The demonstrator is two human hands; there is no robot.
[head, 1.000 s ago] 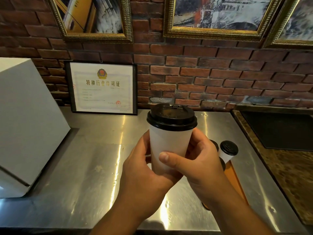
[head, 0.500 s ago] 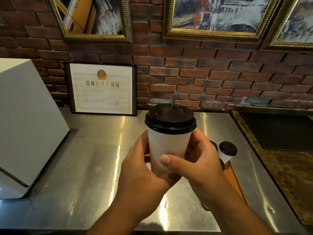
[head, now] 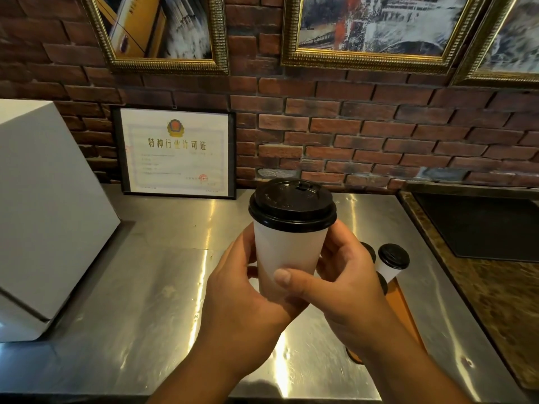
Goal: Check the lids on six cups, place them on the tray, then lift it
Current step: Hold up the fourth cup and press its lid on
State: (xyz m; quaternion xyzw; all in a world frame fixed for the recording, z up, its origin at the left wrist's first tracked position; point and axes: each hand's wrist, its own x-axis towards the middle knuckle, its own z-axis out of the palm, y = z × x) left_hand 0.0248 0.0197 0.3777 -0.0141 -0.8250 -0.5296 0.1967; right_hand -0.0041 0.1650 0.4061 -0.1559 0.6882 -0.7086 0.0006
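Curling round upright white cup [head: 288, 258], glossy black lid [head: 291, 205] level: left hand [head: 242, 290], right hand [head: 347, 281].

A brushed stainless-steel bench [head: 140, 293] is seen across the lower frame, backed by a red brick wall [head: 379, 135]. A large white slanted box [head: 43, 217] is set at the left edge. A black-framed white certificate [head: 175, 153] is leaned against the wall at centre left. Three gold-framed pictures [head: 376, 21] are hung along the top. A brown mottled stone counter [head: 501, 304] with a black rectangular recess [head: 481, 225] is placed at the right.
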